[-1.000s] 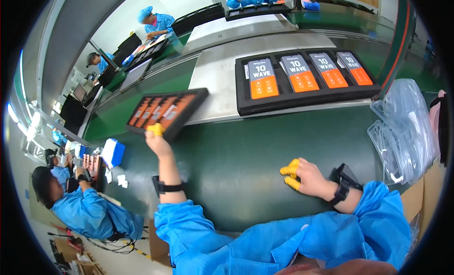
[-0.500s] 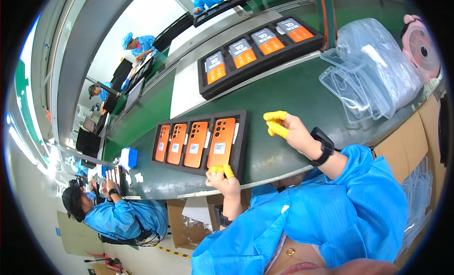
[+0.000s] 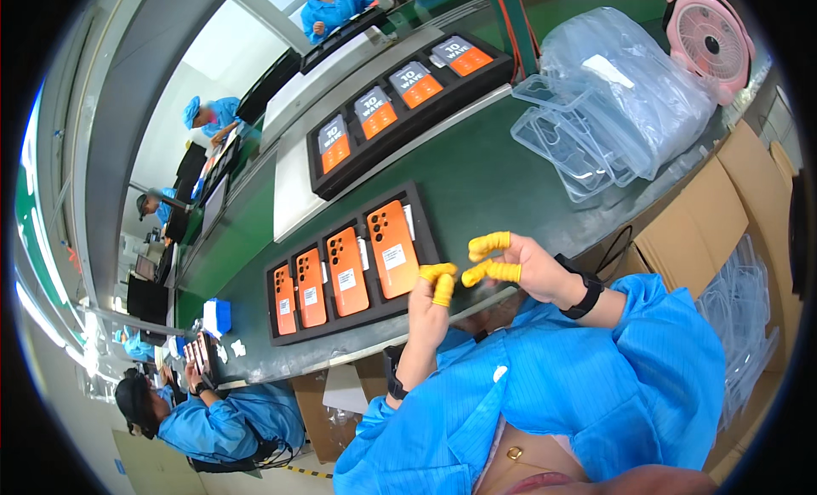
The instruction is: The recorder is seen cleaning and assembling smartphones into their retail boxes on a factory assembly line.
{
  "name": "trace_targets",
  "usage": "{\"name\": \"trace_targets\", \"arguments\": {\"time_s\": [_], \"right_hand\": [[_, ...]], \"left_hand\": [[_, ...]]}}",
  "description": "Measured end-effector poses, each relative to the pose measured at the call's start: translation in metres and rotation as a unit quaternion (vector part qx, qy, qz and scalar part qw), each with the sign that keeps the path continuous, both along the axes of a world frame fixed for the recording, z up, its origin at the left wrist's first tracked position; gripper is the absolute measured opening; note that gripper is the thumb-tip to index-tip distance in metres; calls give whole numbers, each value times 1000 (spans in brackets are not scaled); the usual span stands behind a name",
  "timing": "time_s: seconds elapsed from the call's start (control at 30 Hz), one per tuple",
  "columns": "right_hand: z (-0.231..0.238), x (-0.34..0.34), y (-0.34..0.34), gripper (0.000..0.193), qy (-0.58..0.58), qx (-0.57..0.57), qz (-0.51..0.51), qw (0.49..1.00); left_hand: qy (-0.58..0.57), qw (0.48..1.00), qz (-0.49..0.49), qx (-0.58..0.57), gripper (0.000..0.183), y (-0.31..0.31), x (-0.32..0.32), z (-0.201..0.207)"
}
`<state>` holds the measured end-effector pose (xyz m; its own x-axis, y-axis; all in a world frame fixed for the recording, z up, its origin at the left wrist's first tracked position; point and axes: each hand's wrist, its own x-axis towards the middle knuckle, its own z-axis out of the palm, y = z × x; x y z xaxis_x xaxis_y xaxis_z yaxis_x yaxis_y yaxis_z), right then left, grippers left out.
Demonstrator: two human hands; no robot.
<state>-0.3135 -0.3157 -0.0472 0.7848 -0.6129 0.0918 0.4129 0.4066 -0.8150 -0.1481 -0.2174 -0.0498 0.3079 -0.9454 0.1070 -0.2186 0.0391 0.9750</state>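
Four orange phones stand in a row in a black tray [image 3: 425,227], backs up, each with a white label; the nearest orange phone [image 3: 396,265] lies beside my left hand. My left hand [image 3: 428,312] is at the tray's right end, its yellow-covered thumb and finger pinched together; whatever they hold, if anything, is too small to make out. Just right of it, my right hand [image 3: 532,269] points left over the table's front edge. Its yellow-covered thumb and forefinger are apart, with nothing visible between them.
Behind lies a second black tray [image 3: 319,188] of orange-and-grey phones. Clear plastic trays [image 3: 570,146] and a plastic bag [image 3: 630,78] sit at right, beside a pink fan [image 3: 711,44]. A cardboard box [image 3: 689,227] stands at the front right. A co-worker [image 3: 221,418] sits left.
My left hand has moved right and up from the tray's front edge. My right hand has come lower and closer to it. The whole view has shifted.
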Motion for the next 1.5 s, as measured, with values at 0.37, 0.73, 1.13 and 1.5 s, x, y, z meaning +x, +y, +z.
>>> {"name": "trace_targets", "arguments": {"time_s": [0.37, 0.73, 1.13, 1.5], "right_hand": [[-3, -12, 8, 23, -29, -4, 147, 989], [4, -17, 14, 17, -85, -57, 286, 953], [37, -20, 10, 29, 30, -562, 87, 822], [-20, -67, -92, 28, 498, -582, -429, 479]], "left_hand": [[-82, 990, -90, 76, 20, 4, -24, 11], [-206, 948, -241, -39, 19, 0, -22, 34], [-305, 951, -39, -38, 14, -7, -17, 5], [-385, 911, 149, 2, 23, -1, 17, 1]]}}
